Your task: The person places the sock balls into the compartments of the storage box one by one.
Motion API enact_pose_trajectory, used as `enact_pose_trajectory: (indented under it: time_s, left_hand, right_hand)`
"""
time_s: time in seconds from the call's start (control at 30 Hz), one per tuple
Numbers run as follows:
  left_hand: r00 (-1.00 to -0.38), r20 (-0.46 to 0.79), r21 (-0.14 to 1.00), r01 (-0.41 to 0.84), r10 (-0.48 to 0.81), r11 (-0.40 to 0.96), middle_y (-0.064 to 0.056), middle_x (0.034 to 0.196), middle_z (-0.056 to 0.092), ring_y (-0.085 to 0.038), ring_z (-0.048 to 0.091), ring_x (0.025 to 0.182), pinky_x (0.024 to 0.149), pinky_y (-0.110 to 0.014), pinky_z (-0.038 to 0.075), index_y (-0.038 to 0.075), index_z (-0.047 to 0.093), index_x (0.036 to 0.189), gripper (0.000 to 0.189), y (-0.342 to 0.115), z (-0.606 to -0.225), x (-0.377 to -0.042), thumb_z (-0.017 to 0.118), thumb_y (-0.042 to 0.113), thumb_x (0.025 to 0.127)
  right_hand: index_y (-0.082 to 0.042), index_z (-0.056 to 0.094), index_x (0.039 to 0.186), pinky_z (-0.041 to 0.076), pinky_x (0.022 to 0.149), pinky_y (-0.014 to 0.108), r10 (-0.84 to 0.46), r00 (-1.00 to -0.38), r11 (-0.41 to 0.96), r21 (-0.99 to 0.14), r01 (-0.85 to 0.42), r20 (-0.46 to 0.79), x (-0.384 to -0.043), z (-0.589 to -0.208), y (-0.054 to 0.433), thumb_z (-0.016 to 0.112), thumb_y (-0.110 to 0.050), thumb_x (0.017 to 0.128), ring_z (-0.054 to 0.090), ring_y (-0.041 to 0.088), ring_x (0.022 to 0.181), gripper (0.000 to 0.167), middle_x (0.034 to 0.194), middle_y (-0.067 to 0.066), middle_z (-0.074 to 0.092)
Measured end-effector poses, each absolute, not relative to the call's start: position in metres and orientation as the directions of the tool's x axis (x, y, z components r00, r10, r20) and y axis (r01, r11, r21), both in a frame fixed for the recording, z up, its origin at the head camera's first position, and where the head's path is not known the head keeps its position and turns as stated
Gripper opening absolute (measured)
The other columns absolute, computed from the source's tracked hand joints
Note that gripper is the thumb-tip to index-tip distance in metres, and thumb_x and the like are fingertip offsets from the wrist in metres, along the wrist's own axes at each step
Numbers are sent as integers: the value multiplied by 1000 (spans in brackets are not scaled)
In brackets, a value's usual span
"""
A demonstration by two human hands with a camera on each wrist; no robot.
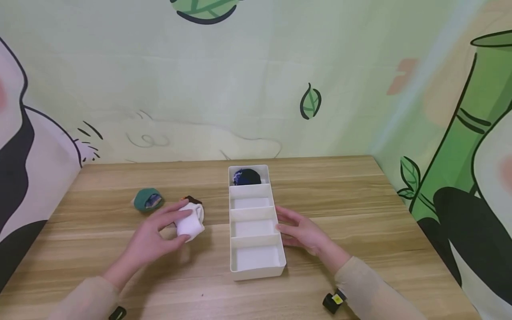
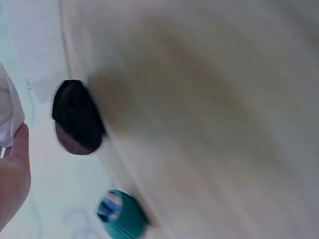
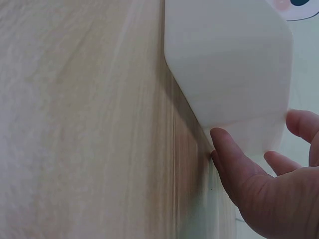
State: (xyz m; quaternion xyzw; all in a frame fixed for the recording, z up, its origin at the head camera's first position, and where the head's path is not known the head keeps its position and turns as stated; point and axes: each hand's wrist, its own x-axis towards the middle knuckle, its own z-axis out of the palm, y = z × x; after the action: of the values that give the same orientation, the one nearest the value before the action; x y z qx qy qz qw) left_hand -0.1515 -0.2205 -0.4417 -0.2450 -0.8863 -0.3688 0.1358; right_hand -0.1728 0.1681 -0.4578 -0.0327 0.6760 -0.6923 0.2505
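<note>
My left hand [image 1: 154,238] pinches a white rolled-up sock [image 1: 190,226] between thumb and fingers, above the table left of a white divided box [image 1: 258,272]. Just behind it lies a dark rolled sock [image 1: 193,200], mostly hidden in the head view; the left wrist view shows this black and brown sock [image 2: 77,119] whole. Farther left sits a green ribbed rolled sock [image 1: 147,200] with a blue patterned part at its opening. My right hand [image 1: 302,233] touches the box's right side with loosely extended fingers, its thumb at the rim. A dark blue rolled sock [image 1: 247,177] fills the box's far compartment.
The box stands lengthwise on a wood-grain table [image 1: 340,191], its nearer compartments bare inside. Behind the table's far edge hangs a pale green backdrop [image 1: 256,89] with cartoon leaves and pandas. A small black device [image 1: 334,301] is at the right sleeve.
</note>
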Motion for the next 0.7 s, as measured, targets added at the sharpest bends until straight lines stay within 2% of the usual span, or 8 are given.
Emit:
enact_pose_trajectory:
  time_s: [0.13, 0.2, 0.27, 0.43, 0.7]
  left_hand:
    - [-865, 388, 592, 499, 318, 633, -5, 141, 56, -31, 54, 124, 92, -36, 49, 12, 70, 124, 53, -206, -430, -160, 87, 10, 74]
    - [-878, 370, 600, 476, 305, 642, -7, 141, 55, -33, 53, 125, 94, -48, 48, 11, 69, 125, 53, -198, -425, -165, 87, 12, 75]
    - [-890, 349, 618, 454, 294, 642, -9, 142, 54, -36, 51, 127, 97, -55, 44, 9, 68, 126, 53, -190, -420, -168, 86, 14, 77]
    - [-893, 357, 642, 448, 275, 622, -12, 143, 53, -38, 50, 128, 100, -57, 42, 6, 68, 125, 52, -171, -412, -178, 86, 14, 77]
    - [-870, 415, 652, 488, 265, 581, -12, 141, 55, -36, 53, 125, 98, -52, 46, 4, 69, 123, 53, -146, -406, -193, 88, 12, 74]
  right_hand:
    - [-4, 27, 156, 50, 95, 47, -392, -872, 43, -953, 301, -293, -172, -457, 168, 59, -5, 98, 49, 41, 128, 65, 155, 26, 30]
    - [-4, 28, 155, 50, 95, 47, -391, -872, 40, -952, 303, -294, -172, -457, 168, 59, -5, 98, 49, 41, 128, 65, 155, 26, 31]
    - [-4, 27, 155, 49, 96, 48, -392, -872, 41, -953, 301, -293, -172, -457, 168, 58, -5, 99, 49, 42, 129, 65, 155, 26, 30]
    - [-4, 28, 155, 49, 96, 48, -398, -871, 35, -954, 299, -288, -174, -457, 168, 60, -7, 98, 48, 42, 129, 66, 155, 27, 30]
    - [-3, 28, 155, 50, 96, 47, -401, -871, 28, -954, 299, -285, -173, -458, 169, 61, -8, 98, 49, 41, 128, 66, 155, 27, 30]
